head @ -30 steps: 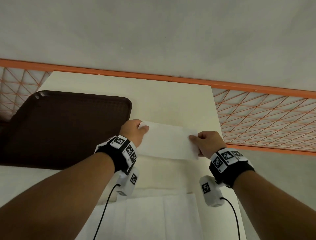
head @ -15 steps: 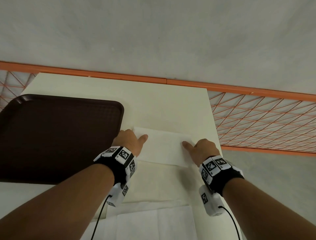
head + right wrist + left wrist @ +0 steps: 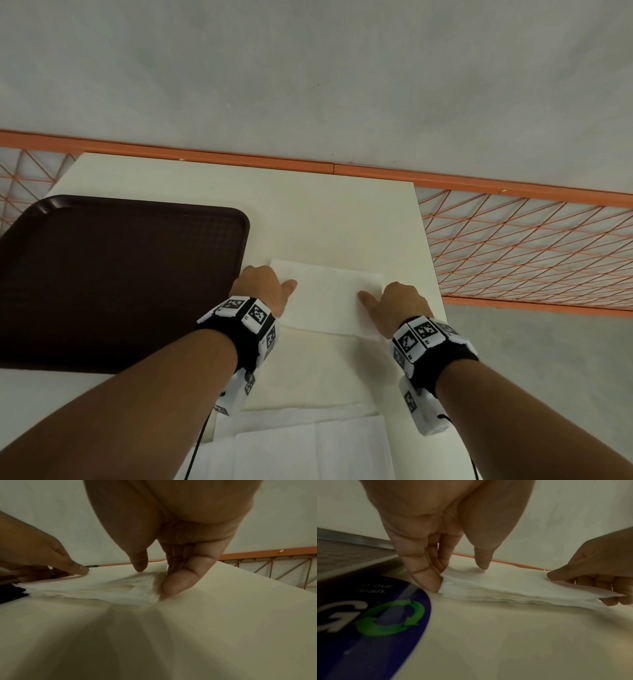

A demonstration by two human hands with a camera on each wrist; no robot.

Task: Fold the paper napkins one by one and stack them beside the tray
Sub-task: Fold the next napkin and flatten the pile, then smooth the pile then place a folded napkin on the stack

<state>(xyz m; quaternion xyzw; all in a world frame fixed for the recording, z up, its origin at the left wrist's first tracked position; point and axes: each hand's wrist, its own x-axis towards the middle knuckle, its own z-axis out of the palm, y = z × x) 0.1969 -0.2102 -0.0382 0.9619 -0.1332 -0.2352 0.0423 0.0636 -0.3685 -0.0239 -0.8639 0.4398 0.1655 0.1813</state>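
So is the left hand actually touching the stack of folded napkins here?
Touching. The left wrist view shows the left hand pinching the end of the napkin stack: its thumb lies on top and its fingertips press the edge.

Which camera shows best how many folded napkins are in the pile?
The left wrist view: it looks sideways at the napkin pile, so its layered edges show between the left hand and right hand. The head view shows only the top sheet. The right wrist view shows blurrier edges.

A cream table (image 3: 329,219) stands against a grey wall (image 3: 308,75); orange mesh (image 3: 527,253) runs beyond its right edge. A purple sticker (image 3: 373,622) with green arrows lies toward its left edge.
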